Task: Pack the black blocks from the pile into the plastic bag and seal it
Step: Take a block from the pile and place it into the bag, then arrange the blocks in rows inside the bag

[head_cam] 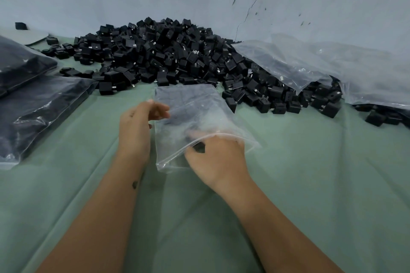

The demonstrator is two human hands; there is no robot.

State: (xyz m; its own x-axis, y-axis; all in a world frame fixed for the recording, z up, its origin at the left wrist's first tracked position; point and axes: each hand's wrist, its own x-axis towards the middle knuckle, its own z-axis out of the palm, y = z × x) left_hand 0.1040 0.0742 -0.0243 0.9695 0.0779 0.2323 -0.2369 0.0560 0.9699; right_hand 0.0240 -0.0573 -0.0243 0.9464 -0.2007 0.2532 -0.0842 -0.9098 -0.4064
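While left hand [135, 126] pinches crinkled clear bag [190, 113], right hand [218, 157] grips a boxy black block [199, 146].

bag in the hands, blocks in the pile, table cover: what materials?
Plastic bag: thin clear flexible film, glossy; it crumples and shows dark shapes through. Black blocks: likely hard moulded plastic, matte to satin, sharp edges, small metal-looking prongs. Table cover: green sheet, matte, long creases; probably cloth, possibly vinyl.
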